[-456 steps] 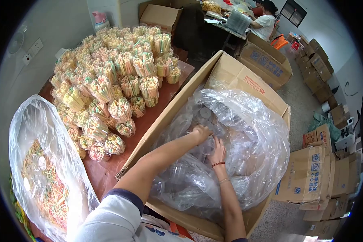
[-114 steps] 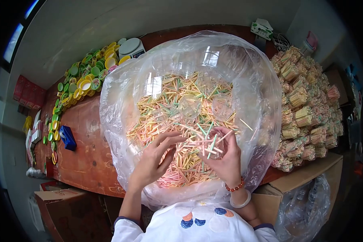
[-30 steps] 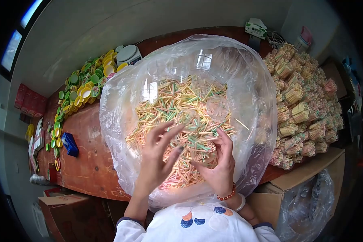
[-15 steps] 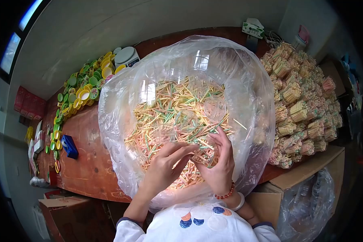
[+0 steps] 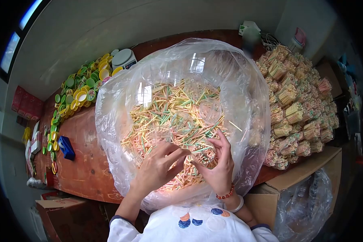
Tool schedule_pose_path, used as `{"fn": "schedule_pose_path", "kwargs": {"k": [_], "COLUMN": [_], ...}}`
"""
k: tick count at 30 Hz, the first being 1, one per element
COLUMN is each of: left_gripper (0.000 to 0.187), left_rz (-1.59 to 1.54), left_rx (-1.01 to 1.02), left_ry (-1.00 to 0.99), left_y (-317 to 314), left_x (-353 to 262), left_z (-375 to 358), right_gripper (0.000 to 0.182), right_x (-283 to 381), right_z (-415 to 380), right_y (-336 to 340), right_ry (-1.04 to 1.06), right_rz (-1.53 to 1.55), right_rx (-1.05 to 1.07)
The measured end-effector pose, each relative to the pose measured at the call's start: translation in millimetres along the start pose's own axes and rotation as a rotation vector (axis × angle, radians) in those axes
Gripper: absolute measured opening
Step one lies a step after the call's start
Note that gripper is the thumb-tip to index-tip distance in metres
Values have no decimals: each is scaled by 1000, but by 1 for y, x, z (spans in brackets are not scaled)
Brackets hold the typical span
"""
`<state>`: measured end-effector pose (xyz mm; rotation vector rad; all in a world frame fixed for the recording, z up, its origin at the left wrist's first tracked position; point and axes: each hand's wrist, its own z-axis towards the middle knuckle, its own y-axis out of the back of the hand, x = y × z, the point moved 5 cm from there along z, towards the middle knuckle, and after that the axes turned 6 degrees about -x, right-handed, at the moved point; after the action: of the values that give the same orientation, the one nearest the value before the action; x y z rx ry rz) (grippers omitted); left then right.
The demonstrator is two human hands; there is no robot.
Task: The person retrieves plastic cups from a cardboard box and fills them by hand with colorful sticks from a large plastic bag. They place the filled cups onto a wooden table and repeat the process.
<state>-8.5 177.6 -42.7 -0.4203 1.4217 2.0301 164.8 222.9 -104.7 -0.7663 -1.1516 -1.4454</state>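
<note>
My right hand [image 5: 218, 167] curls round a clear plastic cup [image 5: 205, 161] packed with short pastel sticks, their ends facing up. Close to the cup's left side, my left hand [image 5: 159, 166] has thumb and fingers drawn together in a pinch. Whether a stick is between those fingertips is too small to tell. Both hands are above a large clear plastic bag [image 5: 113, 117], spread wide open. Loose pink, yellow and green sticks [image 5: 173, 101] fill its middle. Another clear cup [image 5: 211, 111] lies on the sticks, with several more toward the back.
Bundled pastel sticks [image 5: 294, 113] are piled at the right. Yellow and green lids [image 5: 81, 96] line the left, beside a white scale [image 5: 123, 57]. A blue object [image 5: 66, 147] rests on the reddish table [image 5: 84, 171]. An open cardboard box [image 5: 266, 207] holding clear plastic stands lower right.
My left hand has drawn slightly left, away from the cup. The packed stick ends now show more plainly in my right hand. The whole view has shifted a little.
</note>
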Motion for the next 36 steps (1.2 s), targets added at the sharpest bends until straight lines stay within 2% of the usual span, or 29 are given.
{"fn": "schedule_pose_path", "kwargs": {"k": [2, 9, 12, 15, 18, 24, 26, 28, 31, 34, 36], "left_gripper": [33, 35, 33, 31, 31, 37, 46, 41, 33, 23, 22], "left_rz": [35, 23, 50, -82, -176, -80, -13, -45, -51, -124, -182], "left_rx": [93, 133, 137, 200, 131, 211, 235, 271, 180, 69, -36], "left_ry": [-1, 44, -36, -59, 48, -11, -212, -192, -304, -225, 40], "left_y": [3, -12, -9, -21, -23, -17, -8, -12, -24, -19, -8], "left_x": [-1, -12, -24, -14, 0, -10, -22, -24, -15, -14, -5], "left_z": [2, 17, 26, 23, 24, 32, 30, 26, 17, 18, 21], "right_gripper": [104, 105, 105, 106, 108, 107, 105, 106, 104, 104, 104], "right_x": [1, 10, 15, 15, 11, 6, 5, 4, 2, 6, 5], "right_z": [-1, -3, -2, -4, -4, -3, -1, -1, 0, 0, -3], "right_y": [0, -3, -1, 0, 1, 4, 6, 10, 11, 12, 11], "right_ry": [13, 54, 40, 16, 12, -14, -9, -2, -7, 2, 0], "right_rz": [-14, -10, -1, 16, 38, 62, 75, 97, 48, 62, 68], "right_rx": [14, 45, 33, 24, 25, 29, 23, -21, 26, 50, 51]}}
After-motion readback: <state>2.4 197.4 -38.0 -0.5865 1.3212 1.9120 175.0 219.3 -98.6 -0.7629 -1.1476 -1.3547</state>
